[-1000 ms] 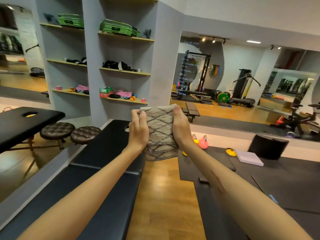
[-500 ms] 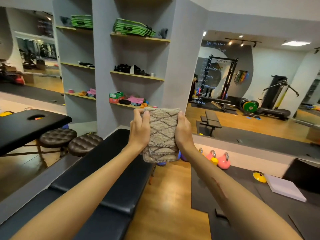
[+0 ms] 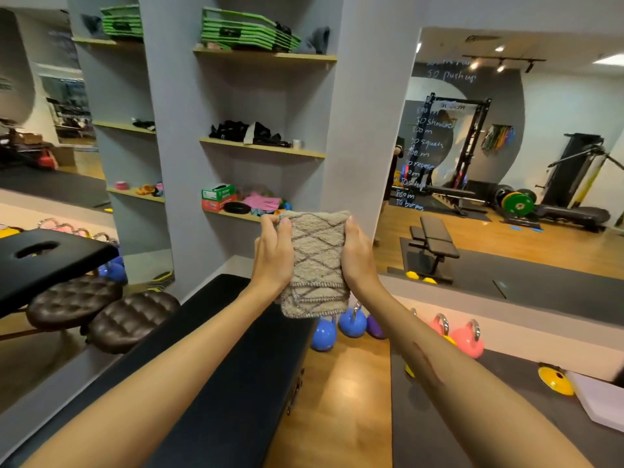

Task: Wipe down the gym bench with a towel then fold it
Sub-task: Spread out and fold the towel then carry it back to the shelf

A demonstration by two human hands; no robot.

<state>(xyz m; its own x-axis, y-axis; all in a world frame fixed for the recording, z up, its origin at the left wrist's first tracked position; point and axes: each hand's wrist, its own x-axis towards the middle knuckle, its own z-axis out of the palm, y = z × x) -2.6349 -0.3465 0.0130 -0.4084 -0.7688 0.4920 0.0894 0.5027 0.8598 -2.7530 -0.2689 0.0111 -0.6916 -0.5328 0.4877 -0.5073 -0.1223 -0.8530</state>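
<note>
A beige towel (image 3: 317, 261) with a dark diamond pattern is folded into a small upright rectangle and held in the air at chest height. My left hand (image 3: 273, 256) grips its left edge, fingers curled over the top corner. My right hand (image 3: 357, 253) grips its right edge. Both arms are stretched forward. Below and to the left of the towel runs the long black padded bench (image 3: 216, 376), reaching from the lower left toward the grey wall.
Blue, purple and pink kettlebells (image 3: 353, 322) stand on the wood floor just past the bench's end. Grey shelves (image 3: 263, 148) with gear rise behind. Two brown tufted stools (image 3: 131, 319) and a black massage table (image 3: 50, 255) appear at left. Black mats (image 3: 439, 417) cover the floor at right.
The view has drifted to the right and closer to the shelves, bringing the kettlebells into sight. Both hands keep the same grip on the folded towel.
</note>
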